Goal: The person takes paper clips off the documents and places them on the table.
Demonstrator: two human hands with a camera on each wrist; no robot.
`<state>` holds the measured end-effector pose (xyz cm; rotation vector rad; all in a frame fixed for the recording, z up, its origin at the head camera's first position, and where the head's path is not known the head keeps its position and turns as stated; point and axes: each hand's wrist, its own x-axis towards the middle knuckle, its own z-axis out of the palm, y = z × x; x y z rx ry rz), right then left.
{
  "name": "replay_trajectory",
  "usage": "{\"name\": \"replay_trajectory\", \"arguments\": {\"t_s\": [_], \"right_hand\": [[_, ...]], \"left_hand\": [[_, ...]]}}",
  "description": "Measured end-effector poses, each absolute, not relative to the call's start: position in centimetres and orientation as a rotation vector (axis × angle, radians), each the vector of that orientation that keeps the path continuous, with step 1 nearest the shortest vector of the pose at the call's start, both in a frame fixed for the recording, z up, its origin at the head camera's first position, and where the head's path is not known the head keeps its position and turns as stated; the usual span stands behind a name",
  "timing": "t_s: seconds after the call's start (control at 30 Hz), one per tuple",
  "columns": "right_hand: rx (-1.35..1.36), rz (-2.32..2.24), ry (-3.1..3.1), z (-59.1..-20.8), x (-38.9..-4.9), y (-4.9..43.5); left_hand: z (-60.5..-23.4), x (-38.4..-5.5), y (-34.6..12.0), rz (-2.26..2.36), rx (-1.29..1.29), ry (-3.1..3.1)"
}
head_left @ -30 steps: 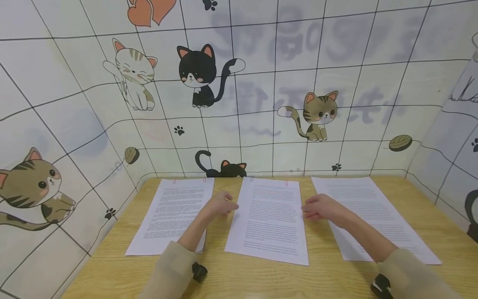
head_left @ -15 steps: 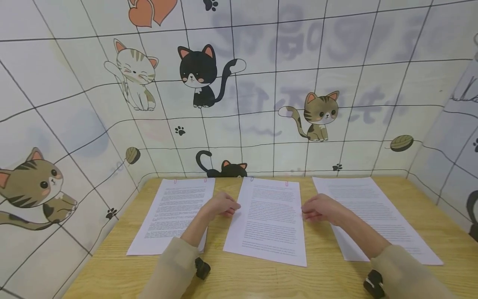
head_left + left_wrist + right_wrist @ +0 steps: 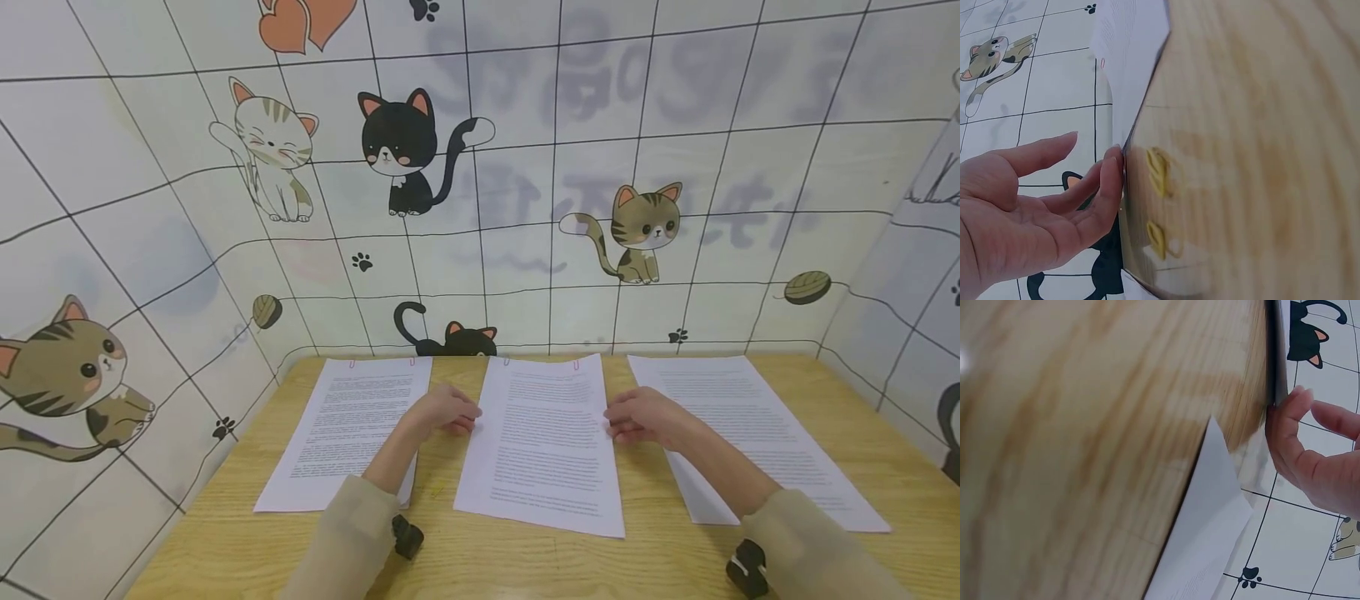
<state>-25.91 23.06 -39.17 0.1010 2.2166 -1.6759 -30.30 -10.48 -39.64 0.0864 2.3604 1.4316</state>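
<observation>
Between my two hands lies a printed paper stack, two small paper clips at its top edge. Its upper right corner curves up a little. At its left side rests my left hand, fingertips on the paper's edge; in the left wrist view the thumb stands apart from the loosely bent fingers. My right hand touches the opposite edge with its fingertips, as the right wrist view shows with the fingers against the sheets' side. Neither thumb wraps over the page.
To the left lies another printed stack with clips on top. A third set of printed sheets lies on the right, partly under my right forearm. Yellow looped pieces lie on the wooden table. A cat-patterned cloth surrounds it.
My left hand has come slightly right to the middle stack's edge. The stack's lower end has swung slightly left, then right, and its upper right corner has risen.
</observation>
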Motion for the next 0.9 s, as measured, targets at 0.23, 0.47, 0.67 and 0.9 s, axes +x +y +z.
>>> {"name": "replay_trajectory", "arguments": {"t_s": [0.23, 0.47, 0.67, 0.9], "right_hand": [[0.116, -1.687, 2.224, -39.35, -25.95, 22.95], [-0.014, -1.524, 2.389, -39.13, -25.75, 22.77], [-0.047, -1.442, 2.507, -39.29, -25.65, 22.41], [-0.108, -1.465, 2.577, -39.12, -25.4, 22.36]], "left_hand": [[-39.69, -30.37, -10.33, 1.412, 0.115, 2.375], [-39.69, -30.36, -10.05, 1.405, 0.123, 2.369], [-39.43, -30.27, -9.9, 1.371, 0.123, 2.393], [-39.18, -30.0, -9.96, 1.38, 0.161, 2.389]]}}
